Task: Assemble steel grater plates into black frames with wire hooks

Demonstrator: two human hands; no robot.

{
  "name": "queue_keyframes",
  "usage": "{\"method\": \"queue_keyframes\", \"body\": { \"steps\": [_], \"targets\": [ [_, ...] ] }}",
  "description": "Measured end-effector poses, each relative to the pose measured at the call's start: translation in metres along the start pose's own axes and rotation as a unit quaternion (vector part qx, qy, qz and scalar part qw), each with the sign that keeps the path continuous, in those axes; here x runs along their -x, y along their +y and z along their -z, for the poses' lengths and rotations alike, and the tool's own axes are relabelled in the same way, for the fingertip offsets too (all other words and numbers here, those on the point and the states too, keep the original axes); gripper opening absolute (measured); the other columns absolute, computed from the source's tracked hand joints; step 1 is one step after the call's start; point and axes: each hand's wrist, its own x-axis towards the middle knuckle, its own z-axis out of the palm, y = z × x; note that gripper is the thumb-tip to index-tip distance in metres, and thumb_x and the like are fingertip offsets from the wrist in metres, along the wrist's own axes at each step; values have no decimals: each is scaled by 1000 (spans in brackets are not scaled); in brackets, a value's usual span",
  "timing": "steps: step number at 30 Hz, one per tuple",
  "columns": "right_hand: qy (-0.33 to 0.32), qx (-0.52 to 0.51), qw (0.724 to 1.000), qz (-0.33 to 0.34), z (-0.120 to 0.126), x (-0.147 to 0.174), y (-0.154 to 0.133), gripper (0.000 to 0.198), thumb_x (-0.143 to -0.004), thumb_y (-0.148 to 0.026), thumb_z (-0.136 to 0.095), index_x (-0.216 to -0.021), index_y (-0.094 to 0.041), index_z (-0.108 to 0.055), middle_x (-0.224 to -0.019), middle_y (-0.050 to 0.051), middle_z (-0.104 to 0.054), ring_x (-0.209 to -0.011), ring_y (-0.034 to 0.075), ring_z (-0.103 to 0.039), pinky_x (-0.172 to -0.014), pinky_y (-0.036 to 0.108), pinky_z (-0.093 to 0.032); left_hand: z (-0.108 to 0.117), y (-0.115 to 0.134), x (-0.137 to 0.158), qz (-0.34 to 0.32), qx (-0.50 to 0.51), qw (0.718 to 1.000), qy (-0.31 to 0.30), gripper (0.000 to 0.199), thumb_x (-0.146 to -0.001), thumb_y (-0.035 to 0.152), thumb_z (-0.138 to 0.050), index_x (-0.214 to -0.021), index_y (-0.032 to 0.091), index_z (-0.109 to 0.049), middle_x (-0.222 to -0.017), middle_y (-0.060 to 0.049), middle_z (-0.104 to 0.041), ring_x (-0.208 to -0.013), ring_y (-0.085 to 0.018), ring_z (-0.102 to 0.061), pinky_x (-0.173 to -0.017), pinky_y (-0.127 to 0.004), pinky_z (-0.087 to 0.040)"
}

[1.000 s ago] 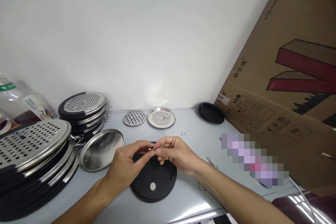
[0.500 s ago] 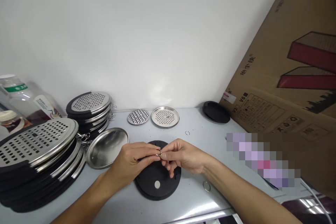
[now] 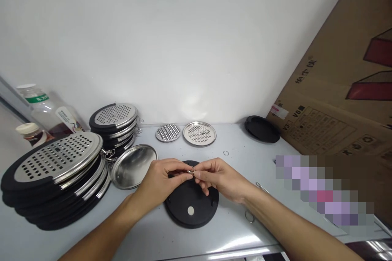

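Note:
A small metal split ring (image 3: 191,170) is pinched between the fingertips of both my hands. My left hand (image 3: 167,177) grips it from the left with thumb and index finger. From the other side my right hand (image 3: 218,176) holds it the same way, its lower fingers curled. Just below the hands, a round black disc (image 3: 179,208) with a pale dot lies flat on the table; its far part is partly covered by my fingers. Left of my left hand sits a shiny round metal lid (image 3: 134,167). A loose ring (image 3: 249,216) lies beside my right forearm.
Two stacks of round grater plates, a near stack (image 3: 58,159) and a far stack (image 3: 114,116), stand left near bottles (image 3: 56,116). At the back are a ridged disc (image 3: 168,133), a perforated plate (image 3: 199,133) and a black dish (image 3: 262,129). A cardboard box (image 3: 330,102) stands right.
The camera view has turned slightly left, so everything sits further right. Both hands keep their pinch over the black disc, and the ring shows more clearly between them.

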Motion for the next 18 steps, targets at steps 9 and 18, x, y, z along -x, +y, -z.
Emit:
{"method": "queue_keyframes", "body": {
  "steps": [9, 18],
  "targets": [
    [1, 42, 999, 10, -6, 2, 0, 26, -77, -39, -76, -75, -12, -74, -61, -1, -57, -51, 8, -48, -49, 22, -41, 5, 1, 1, -42, 6, 999, -2, 12, -77, 13, -75, -82, 24, -78, -91, -2, -77, -84, -18, -72, -80, -30, -57],
    [-47, 84, 995, -26, -1, 4, -1, 30, -75, -41, -77, -74, -11, -74, -61, -1, -59, -48, 7, -49, -49, 22, -41, 7, 11, 3, -80, 9, 991, -104, 38, -81, 7, -70, -110, 30, -72, -116, -1, -70, -104, -17, -66, -92, -30, -52]
  ]
}}
